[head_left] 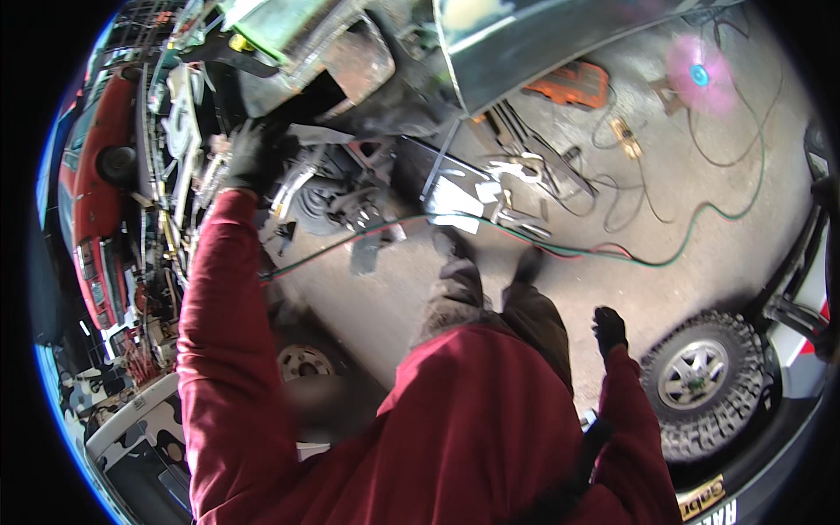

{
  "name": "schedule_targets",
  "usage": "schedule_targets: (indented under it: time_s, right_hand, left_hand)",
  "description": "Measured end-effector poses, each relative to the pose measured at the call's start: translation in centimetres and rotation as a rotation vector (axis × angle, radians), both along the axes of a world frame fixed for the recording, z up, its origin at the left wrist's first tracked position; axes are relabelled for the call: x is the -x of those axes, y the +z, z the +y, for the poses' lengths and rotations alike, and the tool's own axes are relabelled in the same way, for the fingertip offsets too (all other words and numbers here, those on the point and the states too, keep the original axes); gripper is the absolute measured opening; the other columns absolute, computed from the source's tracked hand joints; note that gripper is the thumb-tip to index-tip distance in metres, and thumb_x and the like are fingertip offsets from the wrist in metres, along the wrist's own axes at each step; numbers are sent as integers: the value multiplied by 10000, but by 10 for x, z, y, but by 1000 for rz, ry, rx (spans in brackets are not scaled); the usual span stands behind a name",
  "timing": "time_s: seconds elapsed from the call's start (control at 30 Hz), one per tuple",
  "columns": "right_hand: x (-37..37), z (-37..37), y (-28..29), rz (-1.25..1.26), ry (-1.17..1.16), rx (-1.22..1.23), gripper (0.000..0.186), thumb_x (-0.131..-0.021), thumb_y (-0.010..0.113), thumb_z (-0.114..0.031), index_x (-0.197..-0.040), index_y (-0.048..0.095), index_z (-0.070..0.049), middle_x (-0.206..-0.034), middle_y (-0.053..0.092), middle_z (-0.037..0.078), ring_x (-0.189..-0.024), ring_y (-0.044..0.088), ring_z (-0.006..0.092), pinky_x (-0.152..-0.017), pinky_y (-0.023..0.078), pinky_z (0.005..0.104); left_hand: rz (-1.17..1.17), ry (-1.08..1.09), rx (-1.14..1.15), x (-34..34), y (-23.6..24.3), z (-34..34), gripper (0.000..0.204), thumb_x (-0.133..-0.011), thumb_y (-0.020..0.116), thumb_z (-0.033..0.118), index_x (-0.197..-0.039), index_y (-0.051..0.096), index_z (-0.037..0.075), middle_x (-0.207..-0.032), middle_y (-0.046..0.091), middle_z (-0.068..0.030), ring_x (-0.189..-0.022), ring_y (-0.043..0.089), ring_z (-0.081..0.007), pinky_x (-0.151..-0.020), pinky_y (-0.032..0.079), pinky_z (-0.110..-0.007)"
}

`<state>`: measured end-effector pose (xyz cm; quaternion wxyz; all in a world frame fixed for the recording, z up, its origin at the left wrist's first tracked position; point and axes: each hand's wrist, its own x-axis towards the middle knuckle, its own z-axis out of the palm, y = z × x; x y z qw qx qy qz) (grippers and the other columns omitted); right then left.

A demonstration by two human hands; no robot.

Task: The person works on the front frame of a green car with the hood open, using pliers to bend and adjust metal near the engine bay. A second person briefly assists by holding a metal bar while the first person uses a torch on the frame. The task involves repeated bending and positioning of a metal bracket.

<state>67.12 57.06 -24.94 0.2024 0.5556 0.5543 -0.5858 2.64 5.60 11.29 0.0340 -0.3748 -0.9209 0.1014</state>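
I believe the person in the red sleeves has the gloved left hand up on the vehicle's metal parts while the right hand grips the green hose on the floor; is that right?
Not quite. In the head view the left hand is indeed up on the vehicle's metal parts, but the right hand holds nothing: it hangs free beside the knobby tyre. The green hose lies on the concrete floor, apart from that hand.

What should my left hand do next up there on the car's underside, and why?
Probably steady the grip before pulling. The gloved left hand is raised against the vehicle's underbody parts, while the gloved right hand hangs free, holding nothing. What the left hand grips is hard to tell. Hoses trail across the floor by the feet, so stepping back seems risky.
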Motion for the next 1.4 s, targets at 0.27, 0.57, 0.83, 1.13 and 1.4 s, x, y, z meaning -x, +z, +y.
schedule_targets:
  time_s: [0.27,0.57,0.83,1.13,1.4]
  right_hand:
    - [54,-10,38,90,83,-4,456,-1047,759,-393,-1345,720,-50,-1013,748,33,-871,698,164,-764,581,340]
    - [38,-29,38,24,124,-12,454,-1047,755,-401,-1334,724,-52,-1017,743,44,-864,698,168,-770,585,348]
    - [72,-52,41,39,325,-70,514,-1043,741,-402,-1368,707,-6,-1129,787,146,-920,748,200,-822,621,381]
    - [308,-176,213,574,756,-204,521,-1069,713,-290,-1488,630,7,-1270,759,168,-1147,724,251,-1028,557,380]
    - [482,-262,332,979,849,-546,680,-980,824,-266,-1556,565,-14,-1403,681,219,-1311,656,348,-1136,509,443]
  left_hand:
    - [37,37,44,3,-3,-7,486,-938,807,332,-1382,768,141,-1424,740,-117,-1281,667,-367,-1086,515,-504]
    - [79,-40,29,6,-12,-14,543,-987,770,390,-1474,710,157,-1387,738,-147,-1333,622,-359,-1084,491,-521]
    - [53,121,63,-3,-19,-3,436,-992,726,509,-1271,795,181,-1257,781,-65,-1319,601,-317,-1114,430,-507]
    - [53,115,-47,-11,-15,1,449,-986,740,514,-1326,804,228,-1314,772,-35,-1386,590,-298,-1211,385,-505]
    - [94,-61,-754,-63,38,-61,503,-919,863,194,-1393,733,82,-1433,719,-144,-1394,601,-393,-1203,455,-497]
